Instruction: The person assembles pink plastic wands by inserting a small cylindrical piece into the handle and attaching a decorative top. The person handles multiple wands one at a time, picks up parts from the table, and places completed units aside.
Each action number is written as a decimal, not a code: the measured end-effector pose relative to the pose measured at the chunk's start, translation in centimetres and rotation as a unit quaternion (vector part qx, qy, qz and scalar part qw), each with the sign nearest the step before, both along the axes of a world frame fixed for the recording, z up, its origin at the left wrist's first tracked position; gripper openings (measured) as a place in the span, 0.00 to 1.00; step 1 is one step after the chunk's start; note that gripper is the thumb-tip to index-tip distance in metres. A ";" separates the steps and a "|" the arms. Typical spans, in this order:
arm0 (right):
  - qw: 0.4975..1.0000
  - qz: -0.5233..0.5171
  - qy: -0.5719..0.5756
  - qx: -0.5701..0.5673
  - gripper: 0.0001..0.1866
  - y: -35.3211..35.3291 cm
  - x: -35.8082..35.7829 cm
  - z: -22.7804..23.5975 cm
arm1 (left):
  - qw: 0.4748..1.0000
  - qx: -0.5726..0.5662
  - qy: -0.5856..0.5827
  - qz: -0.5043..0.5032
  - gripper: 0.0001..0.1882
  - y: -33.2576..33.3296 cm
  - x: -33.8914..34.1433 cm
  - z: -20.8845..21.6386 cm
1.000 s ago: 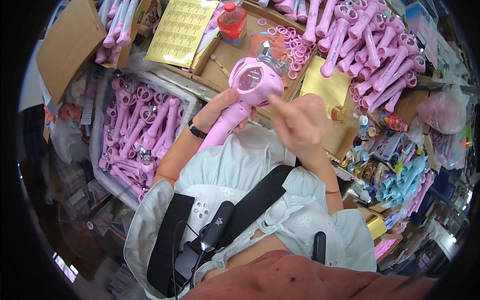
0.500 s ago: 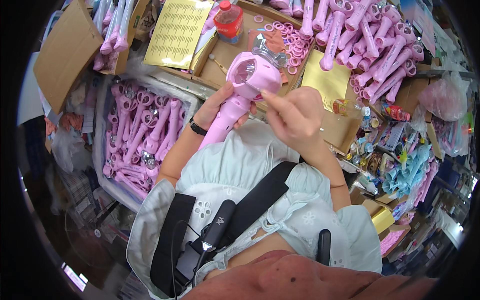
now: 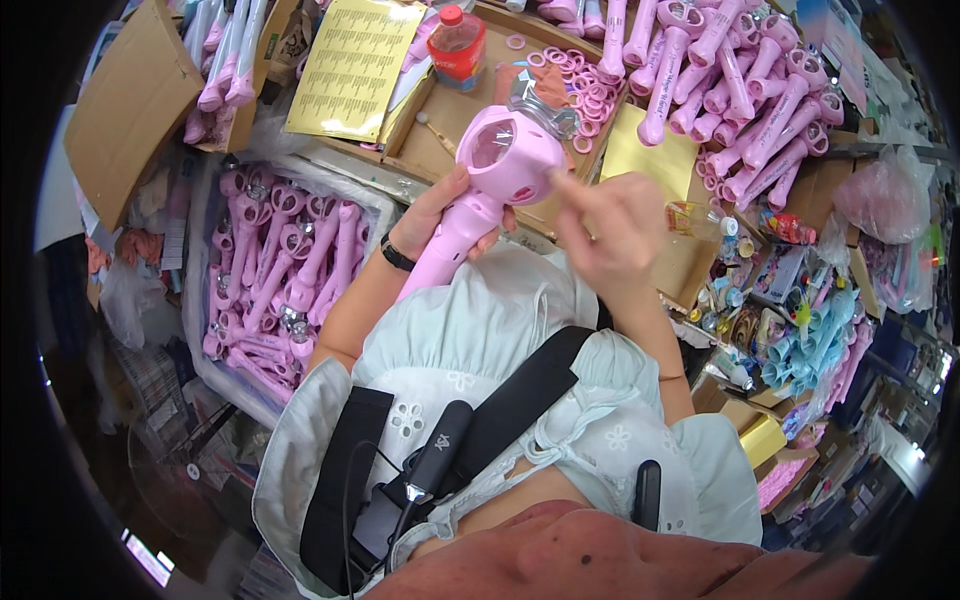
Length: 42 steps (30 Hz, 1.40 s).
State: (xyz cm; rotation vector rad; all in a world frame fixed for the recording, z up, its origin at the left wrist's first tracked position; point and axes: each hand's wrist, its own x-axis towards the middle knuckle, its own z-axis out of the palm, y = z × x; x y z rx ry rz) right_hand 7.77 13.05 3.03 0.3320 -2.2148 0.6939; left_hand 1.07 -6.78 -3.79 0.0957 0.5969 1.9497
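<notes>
A pink toy light wand (image 3: 530, 165) is tilted up in front of my chest, its handle end against my dress. My left hand (image 3: 436, 212) is wrapped round it just below the round head. The head has a large round opening in its side, and a clear, shiny part (image 3: 545, 112) at the far end. My right hand (image 3: 615, 225) is to the right of the head, fingers partly curled, with a fingertip close to the head's right side. Motion blurs these fingers, so I cannot make out whether they touch the wand or hold anything.
A lined crate (image 3: 200, 340) of similar wands stands at left. Ahead, a cardboard tray (image 3: 405, 150) holds pink rings (image 3: 597, 98) and a red-capped bottle (image 3: 457, 48). Yellow sticker sheets (image 3: 355, 70) lie nearby. More wands (image 3: 735, 85) are heaped at far right, above small bottles and clutter.
My right hand has moved right, away from the front of the wand's head, and blurred. The wand has shifted very slightly right in my left hand, which keeps its grip.
</notes>
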 end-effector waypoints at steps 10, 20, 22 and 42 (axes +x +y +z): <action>1.000 -0.001 -0.014 -0.028 0.21 0.3 0.0 -0.1 | 1.000 0.002 -0.017 0.013 0.32 0.3 0.0 0.0; 0.999 0.004 -0.026 -0.026 0.21 0.5 -0.1 0.2 | 1.000 0.002 -0.011 0.010 0.33 0.4 -0.2 -0.3; 0.996 -0.061 -0.032 -0.062 0.21 0.5 -0.1 0.3 | 1.000 0.006 -0.005 0.014 0.33 0.4 -0.2 -0.3; 0.930 -0.077 -0.111 -0.341 0.10 0.7 -1.3 0.3 | 0.999 -0.050 0.005 0.010 0.32 -0.1 -0.1 0.1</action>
